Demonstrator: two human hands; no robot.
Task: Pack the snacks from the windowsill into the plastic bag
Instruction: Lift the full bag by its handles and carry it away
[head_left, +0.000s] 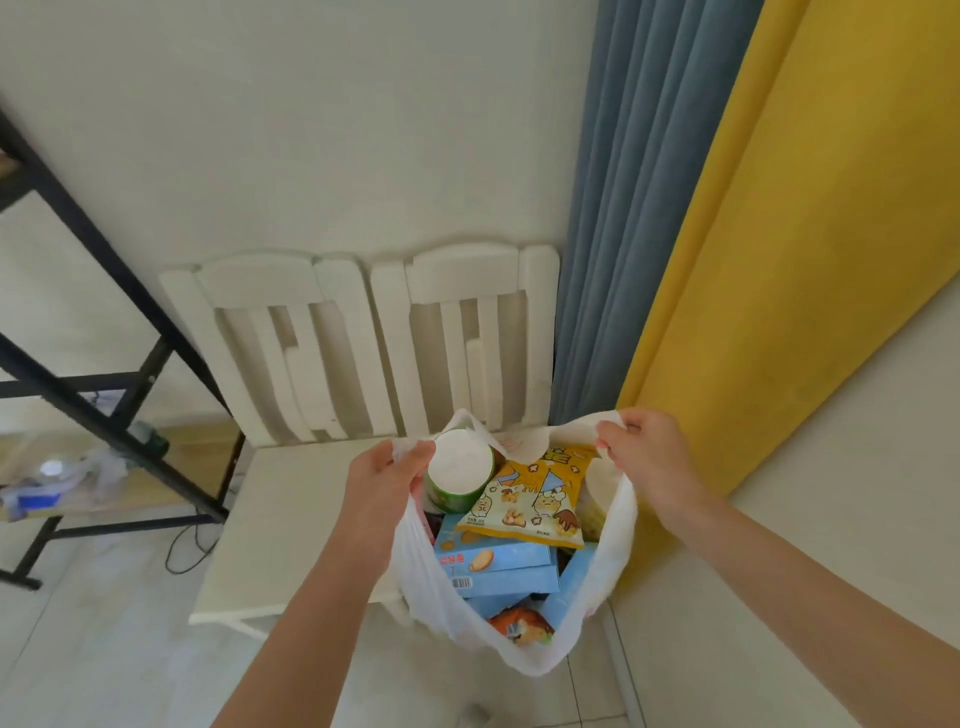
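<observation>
Thin, soft white film, the plastic bag (429, 584) hangs by the chair (291, 512), probably heavy with boxed snacks (498, 561), so its bunched handles (569, 425), pinched by the left hand (387, 486) and right hand (649, 462), look the safest hold.

Both hands (387, 480) (652, 457) holding open white plastic bag (618, 525), snacks (535, 506) inside

Arms fwd; L hand (387, 480), R hand (644, 457): pinch grip.
</observation>
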